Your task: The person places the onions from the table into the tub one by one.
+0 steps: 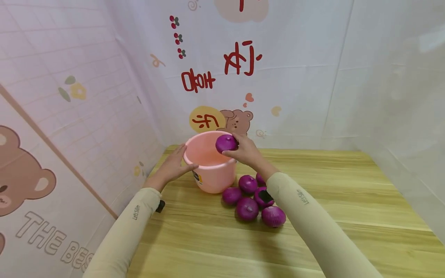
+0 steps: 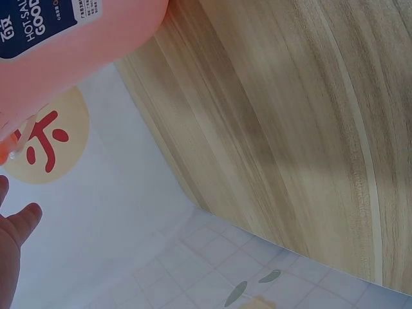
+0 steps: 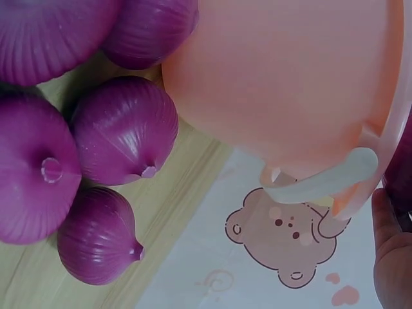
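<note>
A pink bucket (image 1: 217,179) stands upright on the table, its mouth facing up. My left hand (image 1: 171,166) is at the bucket's left side, fingers and thumb spread along the rim. In the left wrist view, part of that hand (image 2: 13,238) shows beside the bucket (image 2: 84,58). My right hand (image 1: 247,151) grips a purple onion (image 1: 226,143) over the right part of the bucket's mouth. The right wrist view shows only a dark edge of this onion (image 3: 400,154), past the bucket's rim. Several more purple onions (image 1: 247,209) lie clustered at the bucket's right front.
The wood-grain table (image 1: 330,185) carries the bucket and onions. Behind it hangs a white printed sheet (image 1: 299,88), and another printed sheet (image 1: 87,127) runs along the left. A pale bucket handle (image 3: 322,180) hangs at the bucket's side.
</note>
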`<action>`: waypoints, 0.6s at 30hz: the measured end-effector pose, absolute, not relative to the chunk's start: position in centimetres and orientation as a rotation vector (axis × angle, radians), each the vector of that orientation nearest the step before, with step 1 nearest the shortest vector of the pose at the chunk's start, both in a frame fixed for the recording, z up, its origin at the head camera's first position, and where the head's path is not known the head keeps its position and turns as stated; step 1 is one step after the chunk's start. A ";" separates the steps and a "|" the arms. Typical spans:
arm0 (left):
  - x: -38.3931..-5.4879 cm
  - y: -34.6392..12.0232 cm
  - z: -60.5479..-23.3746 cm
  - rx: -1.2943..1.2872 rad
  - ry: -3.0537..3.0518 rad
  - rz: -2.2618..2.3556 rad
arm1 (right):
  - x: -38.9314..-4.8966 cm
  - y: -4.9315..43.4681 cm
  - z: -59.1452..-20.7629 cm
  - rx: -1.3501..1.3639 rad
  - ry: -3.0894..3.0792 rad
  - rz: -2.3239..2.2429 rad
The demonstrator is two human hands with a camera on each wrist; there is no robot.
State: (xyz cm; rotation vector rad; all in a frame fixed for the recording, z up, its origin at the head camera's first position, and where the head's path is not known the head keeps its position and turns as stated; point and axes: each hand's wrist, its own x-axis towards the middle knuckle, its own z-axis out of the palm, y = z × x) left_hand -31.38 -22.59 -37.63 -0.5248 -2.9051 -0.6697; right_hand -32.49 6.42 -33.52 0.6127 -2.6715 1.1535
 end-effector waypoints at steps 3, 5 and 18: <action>-31.4 -22.5 -37.7 -0.528 -2.906 -0.660 | -32.7 6.2 -33.7 0.604 -2.689 1.148; -31.4 -22.5 -37.7 -0.527 -2.904 -0.658 | -32.9 6.1 -33.8 0.587 -2.704 1.146; -31.3 -22.4 -37.6 -0.514 -2.913 -0.680 | -33.5 4.0 -34.2 0.706 -2.612 1.251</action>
